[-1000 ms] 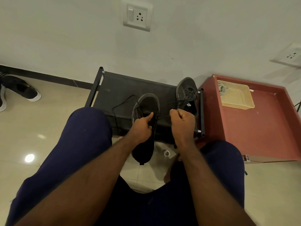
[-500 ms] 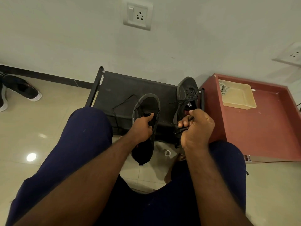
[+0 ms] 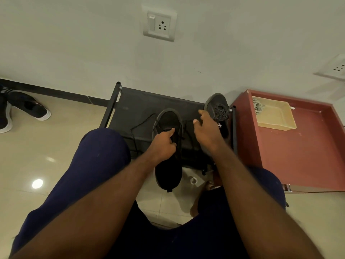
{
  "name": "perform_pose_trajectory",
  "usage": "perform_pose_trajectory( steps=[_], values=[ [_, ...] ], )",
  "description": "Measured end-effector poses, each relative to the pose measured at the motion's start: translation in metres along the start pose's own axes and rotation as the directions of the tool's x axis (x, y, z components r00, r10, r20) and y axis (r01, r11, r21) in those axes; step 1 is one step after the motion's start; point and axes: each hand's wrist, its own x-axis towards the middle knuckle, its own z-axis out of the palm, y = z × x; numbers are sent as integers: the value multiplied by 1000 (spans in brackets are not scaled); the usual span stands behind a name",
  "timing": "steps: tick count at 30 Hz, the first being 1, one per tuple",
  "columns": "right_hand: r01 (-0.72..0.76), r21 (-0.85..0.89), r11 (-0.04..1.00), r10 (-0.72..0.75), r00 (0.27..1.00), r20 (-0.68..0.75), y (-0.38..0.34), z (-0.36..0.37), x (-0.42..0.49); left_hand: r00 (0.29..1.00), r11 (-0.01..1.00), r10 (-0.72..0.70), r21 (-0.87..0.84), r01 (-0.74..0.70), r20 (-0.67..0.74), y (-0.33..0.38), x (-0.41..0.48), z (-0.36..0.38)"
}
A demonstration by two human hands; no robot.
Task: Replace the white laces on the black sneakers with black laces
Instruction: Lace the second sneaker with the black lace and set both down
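Centre frame, the left hand [image 3: 162,144] curls onto the sneaker [image 3: 169,175], thumb pressed at its opening, toe up on the black rack [image 3: 141,107]. The right hand [image 3: 205,131] hovers beside the second sneaker [image 3: 217,105] with fingers loosely spread. Whether it pinches the black lace [image 3: 141,122], I can't tell.

Views: one only, head-worn and wide-angle, so no overlap with any other.
Position: above a seated person's lap, just over the left thigh [image 3: 89,165] and the right forearm [image 3: 252,202].
Direction: forward and steeply down, toward the floor [image 3: 46,146] and the foot of the wall [image 3: 74,43].
Centre: left hand [image 3: 164,144] and right hand [image 3: 206,133] at arm's reach, at the sneaker [image 3: 169,118] on the black rack [image 3: 138,109].
Nearness: close, with lap and arms across the whole lower half.
Edges: wall socket [image 3: 159,23] at top, red cabinet [image 3: 298,146] at right, spare shoes [image 3: 29,107] at far left.
Distortion: straight lines bent toward the borders.
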Motion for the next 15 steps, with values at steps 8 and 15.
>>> perform_pose_trajectory(
  steps=[8,15],
  values=[
    [-89,-88,992,112,946,304,30,61,-67,999,999,-10,-38,8,-34,-4,13,4],
    [-57,-221,974,83,990,113,37,71,-57,922,966,198,227,-125,-332,-6,22,-22]
  ],
)
